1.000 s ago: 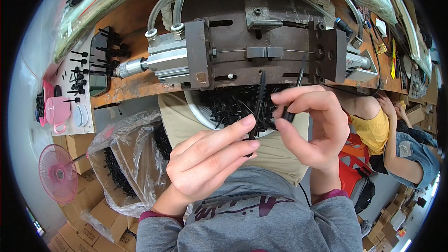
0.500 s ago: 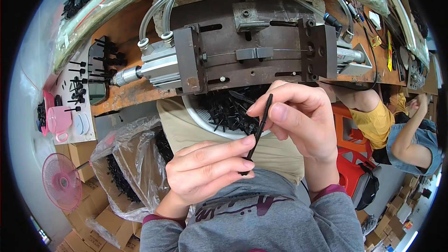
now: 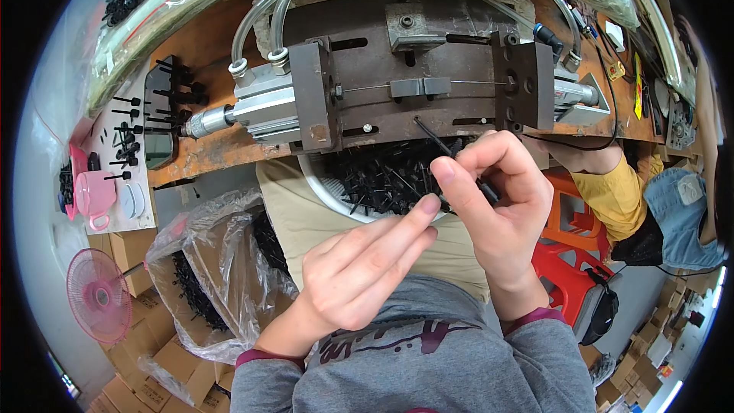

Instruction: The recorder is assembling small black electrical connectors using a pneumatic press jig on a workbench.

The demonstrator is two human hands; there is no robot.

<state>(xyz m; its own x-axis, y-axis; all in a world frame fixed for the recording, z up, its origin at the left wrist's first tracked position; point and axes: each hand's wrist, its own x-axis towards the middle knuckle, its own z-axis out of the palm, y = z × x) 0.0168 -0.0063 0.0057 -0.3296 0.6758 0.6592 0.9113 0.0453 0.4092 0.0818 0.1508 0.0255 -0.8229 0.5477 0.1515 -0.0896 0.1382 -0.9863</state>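
My right hand (image 3: 508, 203) pinches a slim black mascara wand (image 3: 434, 135) between thumb and fingers, its thin end slanting up and left toward the fixture. A thicker black end shows below the fingers, and something dark and bristly sits by the fingertips, too small to make out. My left hand (image 3: 367, 264) is just left of it, fingers stretched out, with nothing visible in them. Beneath both hands, a white tub (image 3: 325, 191) in my lap holds a heap of black wands (image 3: 382, 180). A dark metal clamping fixture (image 3: 367, 115) stands on the bench in front.
Air cylinders (image 3: 264, 111) with clear hoses flank the fixture. At left are a pink mug (image 3: 95, 195), several standing black wands (image 3: 126, 141), a pink fan (image 3: 99, 296) and a plastic-lined box (image 3: 222, 275). A person in yellow (image 3: 615, 203) sits at right near a red stool (image 3: 562, 275).
The wand has passed from between both hands into my right hand, its thin end now toward the fixture. My left fingers have let go and straightened. The person at right has shifted.
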